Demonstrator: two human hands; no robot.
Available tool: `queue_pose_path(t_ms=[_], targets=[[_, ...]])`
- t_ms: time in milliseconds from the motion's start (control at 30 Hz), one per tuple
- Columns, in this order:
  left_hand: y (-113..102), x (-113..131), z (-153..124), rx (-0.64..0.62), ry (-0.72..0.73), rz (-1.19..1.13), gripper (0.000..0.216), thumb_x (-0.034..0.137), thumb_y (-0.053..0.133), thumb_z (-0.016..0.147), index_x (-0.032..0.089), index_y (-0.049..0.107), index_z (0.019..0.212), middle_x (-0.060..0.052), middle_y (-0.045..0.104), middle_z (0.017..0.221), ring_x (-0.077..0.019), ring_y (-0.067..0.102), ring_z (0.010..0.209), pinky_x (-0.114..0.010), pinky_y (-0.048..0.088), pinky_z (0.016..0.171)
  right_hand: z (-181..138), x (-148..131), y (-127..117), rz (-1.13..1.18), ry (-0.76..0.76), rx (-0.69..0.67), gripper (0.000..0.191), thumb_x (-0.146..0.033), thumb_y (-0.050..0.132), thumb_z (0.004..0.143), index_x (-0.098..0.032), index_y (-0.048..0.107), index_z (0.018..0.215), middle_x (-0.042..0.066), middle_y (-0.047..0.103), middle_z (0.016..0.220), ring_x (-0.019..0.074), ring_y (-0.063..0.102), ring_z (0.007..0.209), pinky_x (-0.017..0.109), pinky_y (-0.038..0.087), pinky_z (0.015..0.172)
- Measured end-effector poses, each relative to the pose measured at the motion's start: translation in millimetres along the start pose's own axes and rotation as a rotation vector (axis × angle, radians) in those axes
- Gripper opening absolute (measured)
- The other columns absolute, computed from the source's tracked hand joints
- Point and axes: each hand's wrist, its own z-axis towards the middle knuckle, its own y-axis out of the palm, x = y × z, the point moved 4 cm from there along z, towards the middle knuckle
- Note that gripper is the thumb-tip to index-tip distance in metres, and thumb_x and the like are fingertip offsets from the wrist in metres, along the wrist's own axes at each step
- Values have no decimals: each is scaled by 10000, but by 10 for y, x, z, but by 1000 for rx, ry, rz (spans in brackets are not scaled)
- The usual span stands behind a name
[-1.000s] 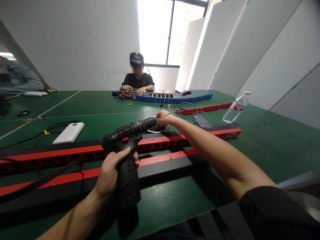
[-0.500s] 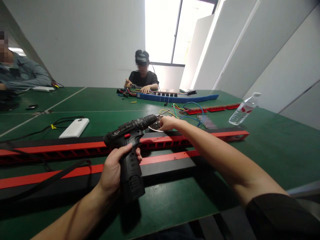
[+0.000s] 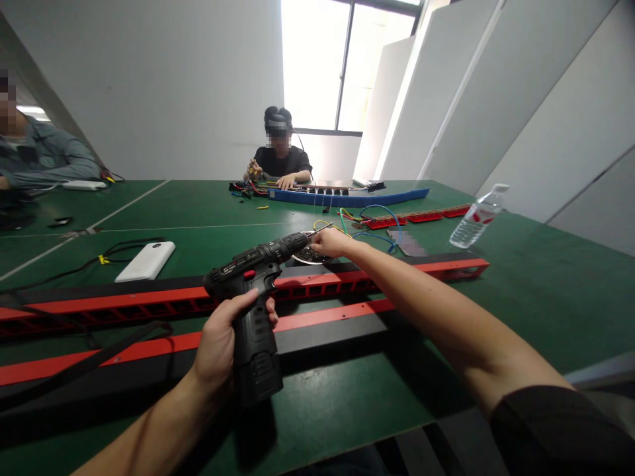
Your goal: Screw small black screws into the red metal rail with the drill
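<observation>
My left hand is wrapped around the grip of a black cordless drill, which is tilted with its bit pointing up and to the right. My right hand reaches over a small round bowl of little dark metal pieces that look like screws. Its fingers are bent together at the bowl, by the drill's bit; whatever they pinch is hidden. Between me and the bowl lie two long red-and-black rails, the far slotted rail and the near rail, both under my forearms or the drill.
A white power bank with a black cable lies left on the green table. A water bottle stands at right, near red strips and loose wires. Across the table a person handles wiring beside a blue rail; another sits far left.
My right hand has shifted slightly within the bowl area, its fingers a little higher. The view has tilted slightly; the drill stays in my left hand.
</observation>
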Motion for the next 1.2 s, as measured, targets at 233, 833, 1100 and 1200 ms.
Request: queue_pose_path(t_ms=[233,833,1100,1200], targets=[[-5,-4,18,2,-4,-6,188,165,546,909,66,692,844,-73,655,765,-135,646,624,-230,592,593,-119,-23,-51,76,16,85,247,-276,554,879,-156,739,767,48,664,701,136,524,624,278,305,573],[-24,2,4,-14,-53,-7,229,171,529,929,52,705,844,-80,650,761,-134,659,605,-233,608,572,-465,120,-195,538,19,195,158,-244,611,885,-130,699,821,58,681,754,142,584,657,273,429,613],[9,19,-14,-18,-41,82,220,149,535,913,61,713,819,-98,672,757,-153,667,625,-240,604,584,-1113,85,-168,940,-12,292,231,-368,711,859,-142,719,906,61,721,813,145,624,681,283,509,655],[33,9,-13,-49,-31,130,206,156,562,896,60,716,798,-102,678,743,-161,665,625,-247,598,585,-1264,127,-140,1010,8,341,323,-474,718,851,-151,707,847,47,699,765,131,581,612,278,481,596]])
